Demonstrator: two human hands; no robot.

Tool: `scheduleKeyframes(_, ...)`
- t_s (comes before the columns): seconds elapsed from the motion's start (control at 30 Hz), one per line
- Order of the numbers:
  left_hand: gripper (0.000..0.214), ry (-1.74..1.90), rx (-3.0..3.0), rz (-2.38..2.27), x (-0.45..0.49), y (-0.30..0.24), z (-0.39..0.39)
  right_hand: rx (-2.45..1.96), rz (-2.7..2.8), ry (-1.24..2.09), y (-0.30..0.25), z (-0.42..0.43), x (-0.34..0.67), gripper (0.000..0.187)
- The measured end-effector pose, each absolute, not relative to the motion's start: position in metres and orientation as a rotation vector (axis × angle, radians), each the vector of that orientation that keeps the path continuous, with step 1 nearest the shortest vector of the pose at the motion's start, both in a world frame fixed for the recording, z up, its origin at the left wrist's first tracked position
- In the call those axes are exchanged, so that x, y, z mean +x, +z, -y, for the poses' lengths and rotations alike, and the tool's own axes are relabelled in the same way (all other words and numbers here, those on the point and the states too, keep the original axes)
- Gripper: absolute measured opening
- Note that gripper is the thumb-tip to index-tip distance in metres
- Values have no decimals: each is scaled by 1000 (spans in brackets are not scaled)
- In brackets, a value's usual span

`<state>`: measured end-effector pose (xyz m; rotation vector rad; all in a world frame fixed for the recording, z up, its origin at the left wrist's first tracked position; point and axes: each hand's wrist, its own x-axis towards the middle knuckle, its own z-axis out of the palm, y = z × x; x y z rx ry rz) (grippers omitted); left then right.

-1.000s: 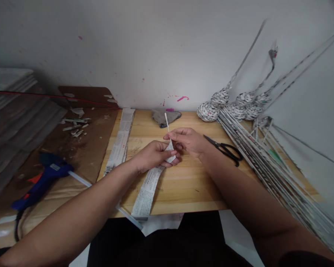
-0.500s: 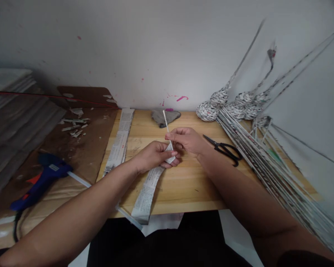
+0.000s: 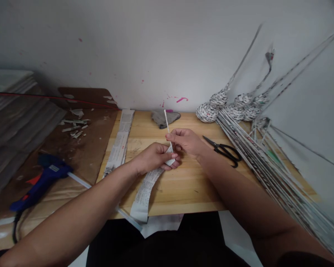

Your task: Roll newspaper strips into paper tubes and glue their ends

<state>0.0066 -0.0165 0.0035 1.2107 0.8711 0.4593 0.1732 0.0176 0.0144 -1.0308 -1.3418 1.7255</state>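
Note:
My left hand (image 3: 158, 157) pinches a newspaper strip (image 3: 144, 191) between thumb and fingers. The strip's lower end reaches the table's front edge, and its upper end narrows into a thin rolled paper stick (image 3: 166, 120). My right hand (image 3: 185, 141) is closed on that stick between thumb and forefinger, just above the left hand. The stick's tip points up toward the wall. A grey cloth (image 3: 169, 118) lies behind it. Black-handled scissors (image 3: 225, 150) rest to the right of my right hand.
Stacked newspaper strips (image 3: 119, 139) lie left of my hands. A blue glue gun (image 3: 48, 174) with its glue stick sits on cardboard, near paper scraps (image 3: 75, 128). On the right are a bundle of paper sticks (image 3: 256, 161) and woven paper gourd shapes (image 3: 207, 112). A paper stack (image 3: 13, 111) stands far left.
The newspaper strip's lower end has shifted slightly left. Both hands keep nearly the same place and grip, with the stick at almost the same slant.

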Motion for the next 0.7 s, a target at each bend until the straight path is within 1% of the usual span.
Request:
scheduleKeyframes(0.1, 36, 474, 1208, -878, 6, 4, 16, -973, 1507, 1786, 13, -19, 176, 40)
scheduleKeyframes(0.2, 36, 489, 1219, -852, 6, 5, 17, -1002, 1437, 1775, 13, -18, 175, 35)
scheduleKeyframes(0.3, 35, 483, 1233, -847, 6, 6, 17, -1060, 1288, 1764, 14, -16, 172, 39)
scheduleKeyframes(0.5, 35, 469, 1207, -842, 6, 4, 18, -981, 1461, 1833, 16, -18, 176, 42)
scheduleKeyframes(0.57, 36, 475, 1208, -836, 7, 3, 18, -1009, 1393, 1819, 16, -17, 175, 41)
scheduleKeyframes(0.7, 38, 461, 1221, -829, 7, 3, 18, -1056, 1243, 1756, 15, -16, 171, 45)
